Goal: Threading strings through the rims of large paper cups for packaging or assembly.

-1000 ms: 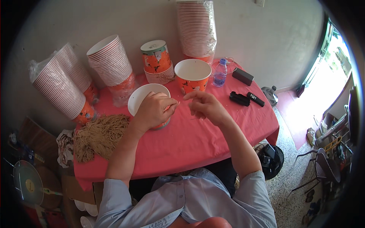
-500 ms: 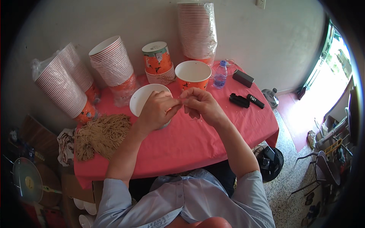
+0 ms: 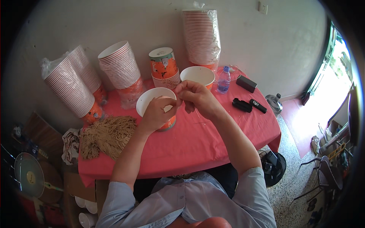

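My left hand [image 3: 155,114] is in front of an orange paper bucket with a white inside [image 3: 145,99], partly covering it. Its thumb and forefinger curve into a ring, their tips pressed together. Close beside those tips, the fingers of my right hand [image 3: 199,99] are bent into a pinch. Whatever the two hands hold between them is too small to make out. Behind my right hand stands a second open bucket [image 3: 197,74]. A bundle of tan strings [image 3: 108,136] lies on the red tablecloth [image 3: 182,152] left of my left forearm.
Plastic-wrapped bucket stacks [image 3: 70,89] lean along the wall, with a tall stack [image 3: 201,36] further right. An upside-down bucket [image 3: 163,64] tops a short stack. A water bottle [image 3: 224,80], a dark box [image 3: 246,83] and two black objects [image 3: 242,105] occupy the right side.
The whole view has shifted slightly, so the table sits lower and further right. My left hand has dropped a little against the near bucket, and its thumb and forefinger now show as a ring.
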